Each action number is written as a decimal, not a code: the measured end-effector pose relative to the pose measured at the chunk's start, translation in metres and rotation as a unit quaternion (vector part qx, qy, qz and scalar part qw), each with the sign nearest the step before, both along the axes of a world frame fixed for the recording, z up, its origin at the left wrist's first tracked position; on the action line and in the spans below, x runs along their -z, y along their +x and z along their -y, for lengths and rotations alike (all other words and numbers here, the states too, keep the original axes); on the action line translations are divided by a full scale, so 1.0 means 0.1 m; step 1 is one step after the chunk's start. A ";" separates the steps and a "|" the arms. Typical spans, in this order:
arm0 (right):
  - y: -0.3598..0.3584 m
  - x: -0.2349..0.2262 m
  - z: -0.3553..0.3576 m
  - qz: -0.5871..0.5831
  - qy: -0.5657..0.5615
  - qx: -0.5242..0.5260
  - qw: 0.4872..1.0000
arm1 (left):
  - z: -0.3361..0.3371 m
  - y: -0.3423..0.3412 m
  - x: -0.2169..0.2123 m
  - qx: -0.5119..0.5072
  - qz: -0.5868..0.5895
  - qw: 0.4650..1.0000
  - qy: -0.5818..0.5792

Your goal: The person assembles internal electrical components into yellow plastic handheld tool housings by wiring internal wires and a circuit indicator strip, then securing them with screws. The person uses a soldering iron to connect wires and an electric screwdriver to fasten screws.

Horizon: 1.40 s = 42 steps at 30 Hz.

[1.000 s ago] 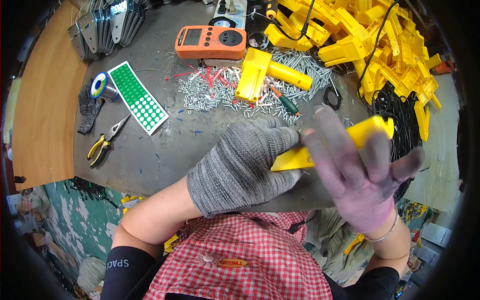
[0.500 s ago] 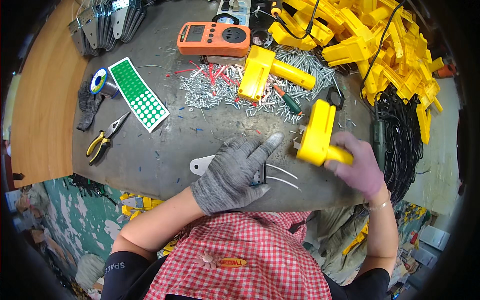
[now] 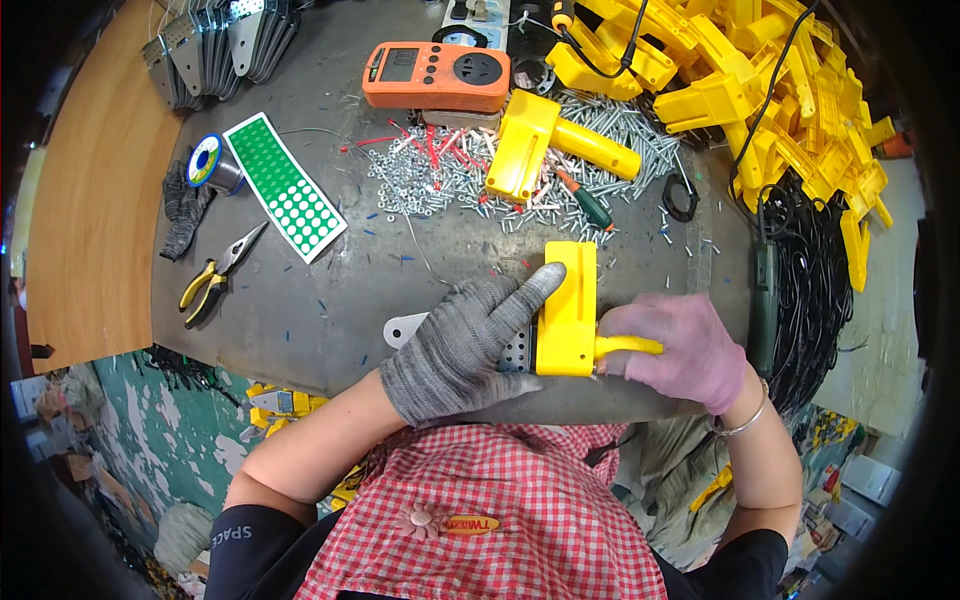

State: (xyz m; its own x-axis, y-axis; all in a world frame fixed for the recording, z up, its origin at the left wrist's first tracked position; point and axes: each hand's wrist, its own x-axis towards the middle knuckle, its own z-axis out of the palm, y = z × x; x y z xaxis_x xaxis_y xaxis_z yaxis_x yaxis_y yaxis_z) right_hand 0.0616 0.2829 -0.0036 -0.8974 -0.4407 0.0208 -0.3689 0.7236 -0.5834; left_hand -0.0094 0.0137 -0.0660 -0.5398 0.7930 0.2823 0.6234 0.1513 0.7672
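Observation:
A yellow plastic housing with a handle lies flat on the dark workbench near its front edge. My right hand, in a pink glove, grips the housing's handle. My left hand, in a grey knit glove, rests on a perforated metal bracket beside the housing, its index finger stretched onto the housing's upper left edge.
A second yellow housing lies on a spread of screws. Behind are an orange meter, a heap of yellow parts and black cables. At left: pliers, green dotted sheet, solder spool, metal brackets.
The yellow housing has come down from in front of my chest onto the bench and now lies flat. My left hand moved beside it, finger on its edge.

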 end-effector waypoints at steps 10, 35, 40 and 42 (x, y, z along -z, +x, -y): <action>0.11 0.09 0.01 -0.082 0.089 0.048 0.992 | 0.00 0.01 -0.08 0.015 -0.087 0.996 -0.017; 0.34 0.11 -0.13 0.110 -0.835 0.330 0.427 | 0.09 0.01 -0.14 0.014 -0.017 1.000 -0.012; 0.30 0.37 -0.18 0.048 -0.867 0.288 0.404 | 0.09 0.01 -0.13 0.014 -0.018 0.999 -0.023; 0.26 0.39 -0.10 0.041 -0.865 0.309 0.394 | 0.09 0.01 -0.13 0.015 -0.021 0.999 -0.022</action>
